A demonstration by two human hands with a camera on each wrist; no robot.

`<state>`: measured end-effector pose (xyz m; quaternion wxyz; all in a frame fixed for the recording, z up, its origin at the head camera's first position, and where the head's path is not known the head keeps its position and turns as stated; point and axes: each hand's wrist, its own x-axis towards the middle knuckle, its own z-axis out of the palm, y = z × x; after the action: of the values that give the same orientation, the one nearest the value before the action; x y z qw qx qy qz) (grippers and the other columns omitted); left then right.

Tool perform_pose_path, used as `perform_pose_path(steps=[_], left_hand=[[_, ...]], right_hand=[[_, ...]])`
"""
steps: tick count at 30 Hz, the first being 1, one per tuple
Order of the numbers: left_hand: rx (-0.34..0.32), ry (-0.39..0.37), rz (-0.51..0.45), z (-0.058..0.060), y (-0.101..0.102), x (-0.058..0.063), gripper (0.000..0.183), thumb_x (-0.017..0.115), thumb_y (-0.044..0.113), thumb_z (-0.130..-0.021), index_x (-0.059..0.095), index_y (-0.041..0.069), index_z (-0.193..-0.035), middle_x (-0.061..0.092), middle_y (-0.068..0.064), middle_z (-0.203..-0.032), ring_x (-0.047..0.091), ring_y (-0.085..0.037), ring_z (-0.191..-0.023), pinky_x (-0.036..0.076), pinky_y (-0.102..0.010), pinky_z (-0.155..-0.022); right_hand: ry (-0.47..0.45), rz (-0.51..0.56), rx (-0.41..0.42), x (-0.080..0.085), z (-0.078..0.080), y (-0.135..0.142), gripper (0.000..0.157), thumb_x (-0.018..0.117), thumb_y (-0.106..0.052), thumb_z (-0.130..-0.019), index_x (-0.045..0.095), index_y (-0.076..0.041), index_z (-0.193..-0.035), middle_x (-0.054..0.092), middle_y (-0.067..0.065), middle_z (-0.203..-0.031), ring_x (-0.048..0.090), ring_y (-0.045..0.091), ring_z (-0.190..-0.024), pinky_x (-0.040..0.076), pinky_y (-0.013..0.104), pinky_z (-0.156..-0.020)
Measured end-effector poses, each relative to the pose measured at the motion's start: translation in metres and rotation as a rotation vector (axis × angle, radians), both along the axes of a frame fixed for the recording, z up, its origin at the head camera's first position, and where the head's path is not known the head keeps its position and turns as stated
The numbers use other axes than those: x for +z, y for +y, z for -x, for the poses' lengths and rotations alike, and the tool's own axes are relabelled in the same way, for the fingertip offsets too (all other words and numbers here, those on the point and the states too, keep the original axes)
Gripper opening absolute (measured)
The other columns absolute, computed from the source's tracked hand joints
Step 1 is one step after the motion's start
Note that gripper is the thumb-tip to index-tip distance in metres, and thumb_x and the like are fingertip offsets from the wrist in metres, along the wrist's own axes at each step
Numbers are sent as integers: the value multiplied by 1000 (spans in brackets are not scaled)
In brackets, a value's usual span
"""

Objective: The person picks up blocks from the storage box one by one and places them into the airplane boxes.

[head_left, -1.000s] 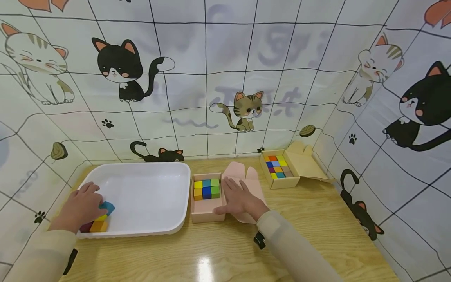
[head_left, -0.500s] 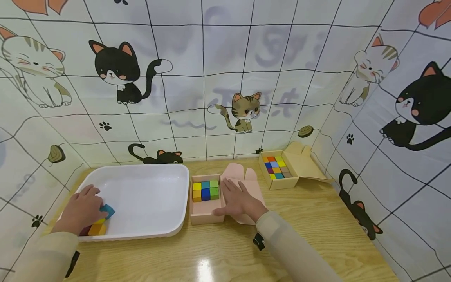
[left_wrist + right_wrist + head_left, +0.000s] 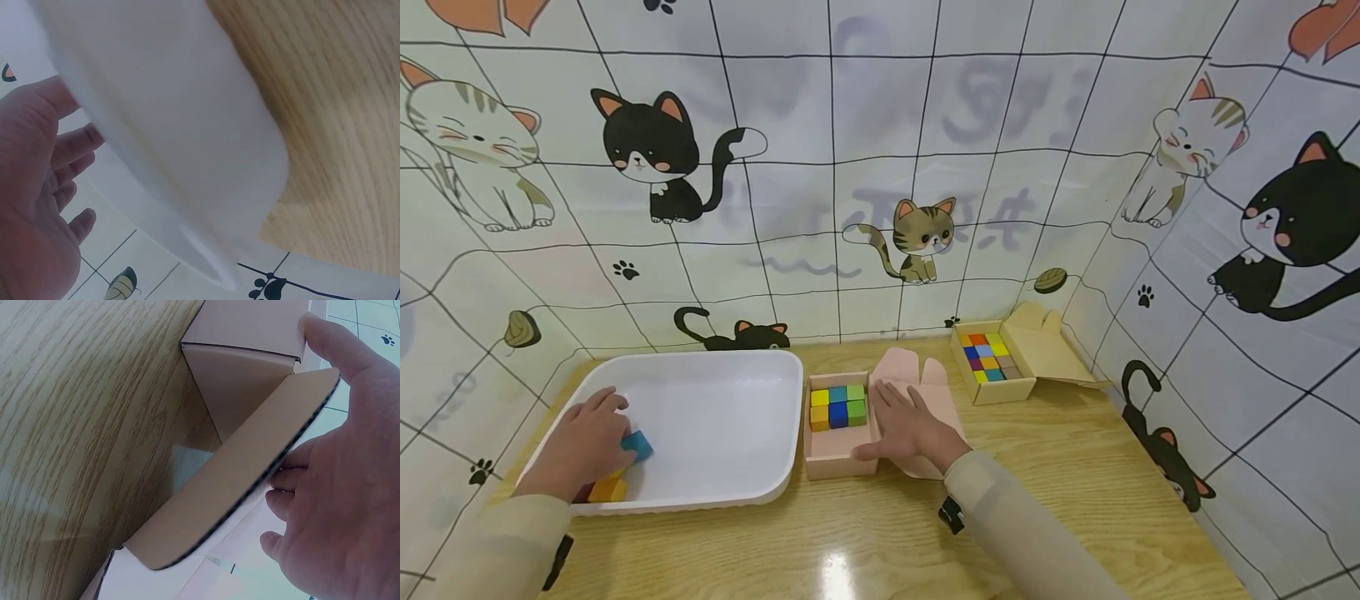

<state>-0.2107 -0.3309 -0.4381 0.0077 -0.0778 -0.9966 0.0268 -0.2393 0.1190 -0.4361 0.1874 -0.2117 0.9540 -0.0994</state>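
Observation:
My left hand (image 3: 580, 442) is over the left side of a white tray (image 3: 715, 450), with thumb and index finger pinching a teal block (image 3: 637, 446). Below it, an orange block (image 3: 608, 488) and a dark red one lie in the tray's near-left corner, partly covered by the hand. In the left wrist view the tray wall hides the fingertips. My right hand (image 3: 913, 429) lies with straight fingers on the folded-back lid (image 3: 943, 408) of a pink cardboard box (image 3: 841, 467), its thumb at the box's side wall. Two rows of coloured cubes (image 3: 838, 408) fill the box's far part.
A second, yellowish cardboard box (image 3: 1000, 392) stands at the back right, filled with coloured cubes, its lid (image 3: 1060, 354) folded out to the right. The wooden table (image 3: 880, 542) meets cat-patterned cloth walls (image 3: 820, 292) at the back and sides.
My left hand has shifted slightly to the right inside the tray, and the teal block has moved along with it. The right hand stays on the lid.

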Motion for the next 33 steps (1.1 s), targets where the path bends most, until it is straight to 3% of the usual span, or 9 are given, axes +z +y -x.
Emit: perform_pose_path(steps=[17, 28, 33], left_hand=[[-122, 64, -81, 15, 45, 31, 21, 81, 22, -70, 74, 9, -84, 56, -24, -128, 28, -48, -137, 27, -70, -110], [-226, 91, -97, 25, 94, 49, 23, 82, 26, -70, 74, 13, -87, 56, -17, -131, 27, -43, -142, 29, -66, -112], [-245, 88, -120, 30, 116, 57, 25, 82, 28, -71, 75, 13, -91, 54, -15, -135, 26, -40, -144, 26, -64, -115]], right_hand=[[0, -1, -9, 1, -2, 0, 107, 55, -70, -84, 7, -9, -157, 6, 7, -166, 5, 23, -155, 3, 52, -126], [-6, 12, -5, 1, -1, 0, 106, 55, -69, -85, 7, -8, -157, 6, 7, -166, 4, 23, -155, 2, 53, -125], [-8, 17, -8, 1, -1, 0, 106, 56, -69, -84, 7, -9, -157, 6, 7, -166, 4, 23, -155, 2, 53, -125]])
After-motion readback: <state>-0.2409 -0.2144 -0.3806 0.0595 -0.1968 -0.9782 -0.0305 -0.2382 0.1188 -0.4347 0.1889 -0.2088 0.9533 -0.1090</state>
